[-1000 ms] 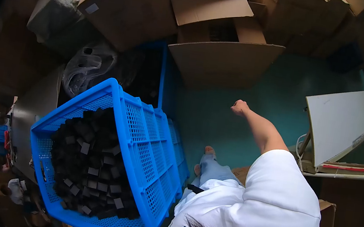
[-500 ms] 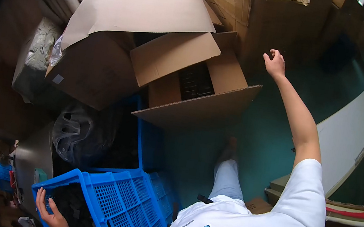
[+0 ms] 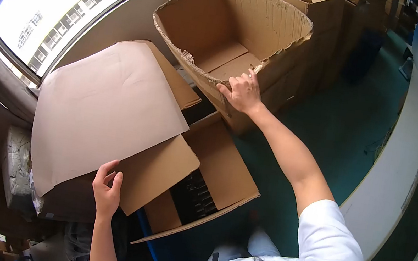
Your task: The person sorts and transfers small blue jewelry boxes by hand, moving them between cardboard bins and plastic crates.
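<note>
My right hand (image 3: 244,93) is at the near rim of a large, deep cardboard box (image 3: 274,78), its fingers curled over the ragged edge and the thumb out to the left. Bare cardboard shows on the visible floor of that box. My left hand (image 3: 107,191) is raised with bent fingers and the thumb apart, holding nothing. It hovers by the lower edge of a pale cardboard sheet (image 3: 106,111), close to the flap of a smaller open carton (image 3: 230,173). Black items (image 3: 193,200) show inside this carton.
A window (image 3: 72,7) lies at the upper left. The wrapped bundle (image 3: 19,169) sits at the far left, and part of a blue crate (image 3: 153,255) shows below the carton. A long white panel (image 3: 396,171) stands along the right, beside the green floor (image 3: 320,129).
The view has turned up and left, bringing the large box nearer the middle. My right hand has come to the box's rim. My left hand has left the blue crate and risen toward the sheet.
</note>
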The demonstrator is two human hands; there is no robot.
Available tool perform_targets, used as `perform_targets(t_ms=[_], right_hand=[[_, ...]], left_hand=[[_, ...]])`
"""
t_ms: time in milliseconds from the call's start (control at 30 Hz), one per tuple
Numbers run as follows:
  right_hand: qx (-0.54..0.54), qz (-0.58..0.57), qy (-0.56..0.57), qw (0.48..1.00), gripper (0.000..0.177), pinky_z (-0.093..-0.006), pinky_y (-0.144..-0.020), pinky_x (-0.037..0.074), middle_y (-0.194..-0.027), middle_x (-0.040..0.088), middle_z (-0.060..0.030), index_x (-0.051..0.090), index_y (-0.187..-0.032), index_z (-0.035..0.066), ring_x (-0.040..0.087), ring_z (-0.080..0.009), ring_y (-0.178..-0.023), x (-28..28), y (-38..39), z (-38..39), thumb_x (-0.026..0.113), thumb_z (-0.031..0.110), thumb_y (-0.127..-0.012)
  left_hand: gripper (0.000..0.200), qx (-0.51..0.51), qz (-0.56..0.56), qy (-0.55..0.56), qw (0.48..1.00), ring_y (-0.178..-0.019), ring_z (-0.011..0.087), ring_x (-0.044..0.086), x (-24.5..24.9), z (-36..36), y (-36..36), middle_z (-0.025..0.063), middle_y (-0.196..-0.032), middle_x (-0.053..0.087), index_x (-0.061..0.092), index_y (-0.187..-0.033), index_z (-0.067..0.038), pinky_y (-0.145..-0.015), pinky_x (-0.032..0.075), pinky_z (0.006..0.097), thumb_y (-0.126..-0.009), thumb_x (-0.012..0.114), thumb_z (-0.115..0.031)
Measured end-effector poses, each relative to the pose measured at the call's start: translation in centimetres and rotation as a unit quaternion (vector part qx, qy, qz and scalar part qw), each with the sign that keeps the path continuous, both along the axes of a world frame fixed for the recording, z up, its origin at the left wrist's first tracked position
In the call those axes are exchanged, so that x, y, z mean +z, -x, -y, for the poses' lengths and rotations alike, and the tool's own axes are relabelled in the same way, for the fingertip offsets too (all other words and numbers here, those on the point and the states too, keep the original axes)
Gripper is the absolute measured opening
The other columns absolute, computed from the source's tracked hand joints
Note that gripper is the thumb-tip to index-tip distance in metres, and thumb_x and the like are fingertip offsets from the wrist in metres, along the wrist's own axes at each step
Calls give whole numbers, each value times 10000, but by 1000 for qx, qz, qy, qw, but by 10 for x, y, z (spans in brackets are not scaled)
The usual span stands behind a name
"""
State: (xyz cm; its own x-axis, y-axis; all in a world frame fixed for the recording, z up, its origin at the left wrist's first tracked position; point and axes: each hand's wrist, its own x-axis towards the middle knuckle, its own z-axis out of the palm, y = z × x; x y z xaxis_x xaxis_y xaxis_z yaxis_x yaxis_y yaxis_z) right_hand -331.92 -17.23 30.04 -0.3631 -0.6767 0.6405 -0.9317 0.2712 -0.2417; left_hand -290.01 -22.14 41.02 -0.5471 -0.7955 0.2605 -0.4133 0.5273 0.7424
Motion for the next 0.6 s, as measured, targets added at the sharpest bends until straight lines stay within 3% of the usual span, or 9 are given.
perform_targets(t_ms=[167,300,367,433,467,500,533,567,600], right_hand=[[-6,22,40,999,453,-489,-1015,256,-670,547,-110,549,-687,45,525,-264,-778,-35,-32,-72,491,463,-852],[-25,73,19,997,493,-507,-1017,235,-748,546,-90,590,-731,44,526,-255,-875,-76,-53,-125,475,509,-848],[-56,185,77,978,536,-510,-1023,212,-949,595,-113,638,-804,65,483,-285,-1067,-100,-65,-149,444,563,-840],[-281,135,111,944,298,-496,-1016,209,-1265,427,-157,630,-877,58,316,-358,-1218,-86,-75,-164,647,325,-747],[-369,164,162,900,472,-498,-1018,207,-1334,316,-201,539,-1075,52,263,-388,-1238,-88,-68,-165,712,196,-661],[-417,216,214,856,654,-502,-1028,190,-1357,246,-228,387,-1221,42,214,-389,-1258,-106,-54,-167,705,162,-662],[-486,345,268,757,705,-500,-1014,237,-1311,329,-223,308,-1251,1,308,-350,-1225,-135,-34,-167,687,113,-667],[-303,614,372,627,557,-488,-875,421,-1158,499,-189,404,-1176,-25,510,-295,-1054,-179,-6,-183,654,106,-695],[-296,746,342,488,396,-453,-630,526,-944,604,-147,505,-1082,-15,622,-261,-784,-120,-15,-173,621,132,-734]], left_hand=[[611,-2,-29,-85,996,-1197,271,431,-18,86,152,177,-1302,421,334,-1334,-33,-955,393,387,-838,584,-288],[1031,63,-44,-213,974,-1334,309,179,-20,149,278,182,-1457,86,59,-1419,-70,-1047,255,463,-712,661,-518],[1205,96,-93,-173,976,-1355,305,81,-29,189,333,192,-1456,49,29,-1411,-33,-1071,214,454,-598,744,-563],[1145,117,-117,-135,977,-1297,316,265,-19,203,370,218,-1412,208,104,-1399,-1,-1049,277,429,-591,769,-466],[936,68,-93,-130,985,-1179,323,436,-30,233,388,229,-1312,383,216,-1355,23,-931,428,421,-639,718,-314],[723,-1,-35,-186,982,-1054,326,539,-18,230,392,224,-1190,501,308,-1277,46,-752,534,412,-673,625,-197],[664,8,-5,-167,986,-989,319,565,-16,223,397,215,-1138,527,324,-1246,54,-691,551,399,-692,599,-189],[606,24,33,-146,988,-923,313,591,-20,222,398,207,-1085,553,341,-1215,61,-629,568,385,-711,574,-181],[499,7,55,-165,985,-863,300,594,-35,238,401,198,-1004,565,412,-1139,85,-644,576,398,-748,540,-198]])
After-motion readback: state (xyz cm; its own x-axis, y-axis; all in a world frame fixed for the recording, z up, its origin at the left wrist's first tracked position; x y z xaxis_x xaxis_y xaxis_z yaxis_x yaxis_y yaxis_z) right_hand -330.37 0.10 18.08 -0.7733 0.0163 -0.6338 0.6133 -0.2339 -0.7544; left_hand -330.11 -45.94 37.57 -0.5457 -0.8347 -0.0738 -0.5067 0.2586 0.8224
